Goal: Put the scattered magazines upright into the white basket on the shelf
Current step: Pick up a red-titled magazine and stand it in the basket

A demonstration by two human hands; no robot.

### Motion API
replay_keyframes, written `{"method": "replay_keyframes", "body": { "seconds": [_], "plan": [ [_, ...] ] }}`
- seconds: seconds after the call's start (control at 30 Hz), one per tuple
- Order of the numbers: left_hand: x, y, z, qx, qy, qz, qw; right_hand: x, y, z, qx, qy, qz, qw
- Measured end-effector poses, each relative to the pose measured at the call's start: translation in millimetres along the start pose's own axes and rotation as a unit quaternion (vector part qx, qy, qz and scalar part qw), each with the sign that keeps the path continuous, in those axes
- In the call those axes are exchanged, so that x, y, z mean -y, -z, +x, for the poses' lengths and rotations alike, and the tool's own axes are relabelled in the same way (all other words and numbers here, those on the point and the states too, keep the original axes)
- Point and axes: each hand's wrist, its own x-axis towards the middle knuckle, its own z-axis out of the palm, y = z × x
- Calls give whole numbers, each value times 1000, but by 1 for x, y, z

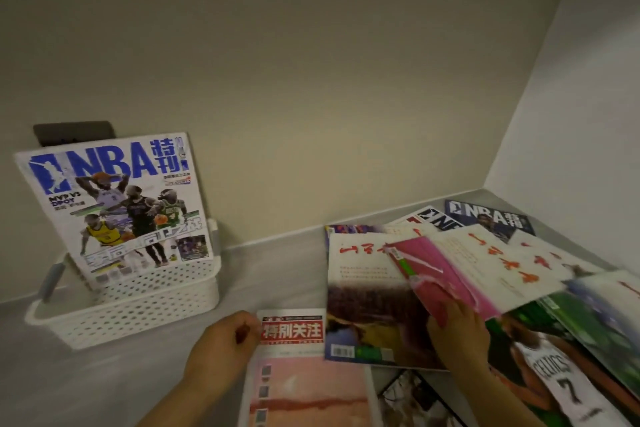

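Grey shelf (277, 274) is bearing the white basket (156, 308), and to its right the right grip (460, 336) is pinching a pink magazine (440, 274) to lift it, while the left grip (221, 343) is pinching a red-titled magazine (304, 385) by its corner, likely for loading.

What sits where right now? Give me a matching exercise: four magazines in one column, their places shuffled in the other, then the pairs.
Magazines:
1. white-cover NBA magazine
2. red-banner magazine
3. pink magazine
4. dark NBA magazine

Places:
A. touched by the right hand
B. flat at the far back of the shelf, near the corner
C. standing in the white basket
D. flat beside the left hand

Pairs: 1-C, 2-D, 3-A, 4-B
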Motion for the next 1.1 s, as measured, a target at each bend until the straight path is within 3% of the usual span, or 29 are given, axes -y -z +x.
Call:
{"method": "replay_keyframes", "body": {
  "seconds": [0.1,0.2,0.53,0.77,0.9,0.97,1.1],
  "plan": [
    [-29,-38,4,27,-27,37,999,-53,10,17,-12,-28,-23,999],
    [-57,-78,14,49,-54,64,995,-93,9,30,28,-38,-46,998],
    [-137,-204,91,129,-133,184,965,-132,-28,42,20,55,-68,996],
    [-169,-238,163,87,-95,249,960,-133,-33,45,34,70,-46,996],
    [-164,-240,181,162,-69,152,973,-131,-30,44,50,79,-49,994],
    [-163,-242,183,156,-63,143,975,-130,-28,44,51,83,-55,994],
    [-164,-236,187,122,-16,250,960,-127,-17,41,12,53,-65,996]
  ]
}}
